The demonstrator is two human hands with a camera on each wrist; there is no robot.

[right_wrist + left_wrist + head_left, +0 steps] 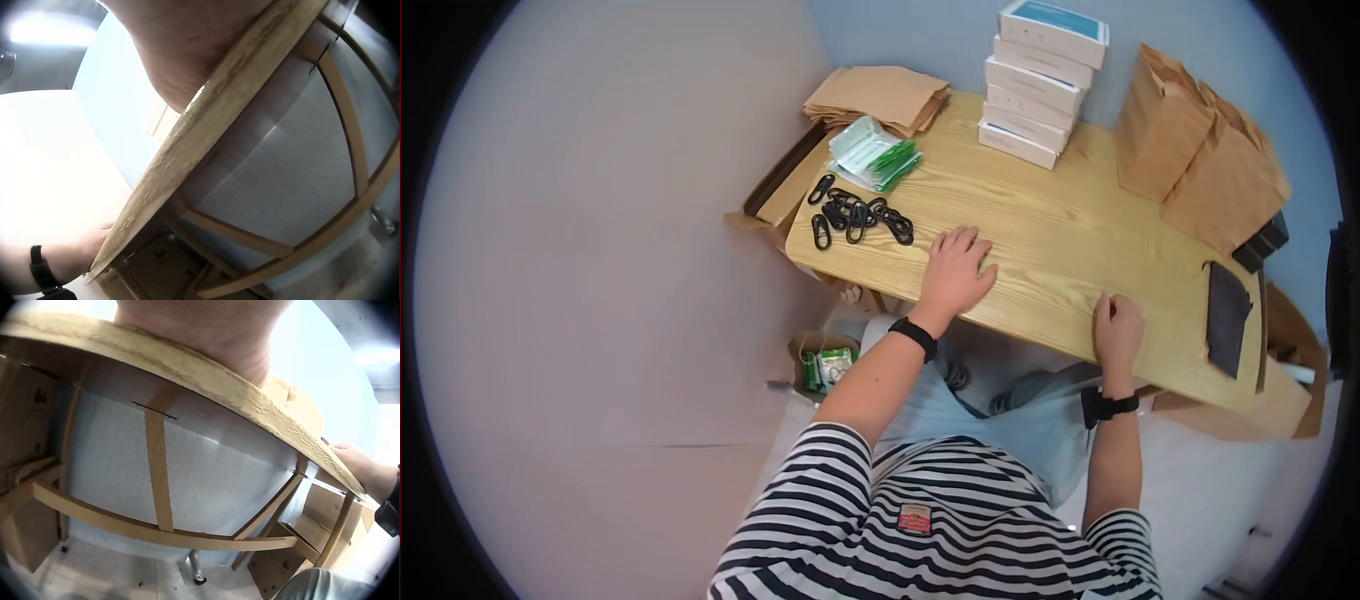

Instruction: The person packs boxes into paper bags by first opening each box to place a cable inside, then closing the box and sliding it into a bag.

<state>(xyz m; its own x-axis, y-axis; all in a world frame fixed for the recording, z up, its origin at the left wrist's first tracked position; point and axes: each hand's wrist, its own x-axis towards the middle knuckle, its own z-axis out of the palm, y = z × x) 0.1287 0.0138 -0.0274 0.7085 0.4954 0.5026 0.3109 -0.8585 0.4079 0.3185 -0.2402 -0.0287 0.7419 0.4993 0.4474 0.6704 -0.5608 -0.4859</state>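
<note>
We see the left hand (958, 272), fingers spread, on the wood-grain tabletop (1055, 245) but cannot tell whether the curled right hand (1118, 332) hides anything.

- Type of place: a small indoor packing corner, such as a workroom or stockroom may hold; whether it belongs to a home or a business cannot be told.
- Work surface: a wooden table (1040, 250) on a wooden frame (156, 469), set against a pale blue wall (900, 35).
- Goods: stacked white boxes (1035, 95), coiled black cables (862, 212) and green-and-white packets (875, 155), grouped by kind.
- Packing material: standing brown paper bags (1200, 150) and a pile of flat brown paper (875, 95).
- Storage: an open cardboard box (1240, 405) beside the table.
- Lighting: a bright ceiling light (53, 31).
</note>
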